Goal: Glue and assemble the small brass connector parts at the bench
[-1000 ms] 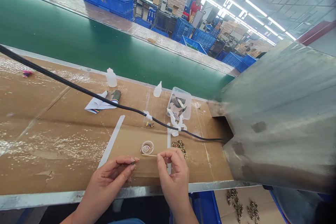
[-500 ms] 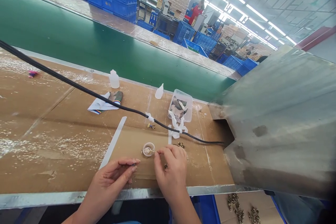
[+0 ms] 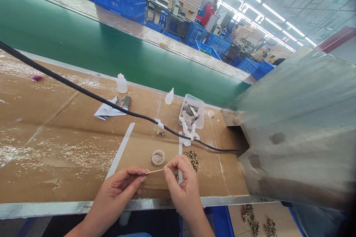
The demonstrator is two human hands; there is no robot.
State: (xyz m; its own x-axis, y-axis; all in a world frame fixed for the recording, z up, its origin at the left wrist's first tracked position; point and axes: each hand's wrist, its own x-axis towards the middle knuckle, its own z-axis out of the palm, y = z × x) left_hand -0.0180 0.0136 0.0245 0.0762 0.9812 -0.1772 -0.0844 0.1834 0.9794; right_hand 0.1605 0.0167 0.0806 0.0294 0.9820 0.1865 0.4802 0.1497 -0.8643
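Left hand (image 3: 119,187) pinches small dark piece (image 3: 143,174); right hand (image 3: 182,185), thumb and finger closed, holds thin stick (image 3: 154,171), its tip at the piece.

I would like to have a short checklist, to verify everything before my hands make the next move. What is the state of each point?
1. Left hand grips the small part at the fingertips: ok.
2. Right hand holds the thin stick by one end: ok.
3. Free end of the stick is at the small part: ok.
4. Clear cup stands upright, touched by neither hand: ok.
5. Stick tip carries liquid: cannot tell, too small.
6. Black cable lies clear of both hands: ok.
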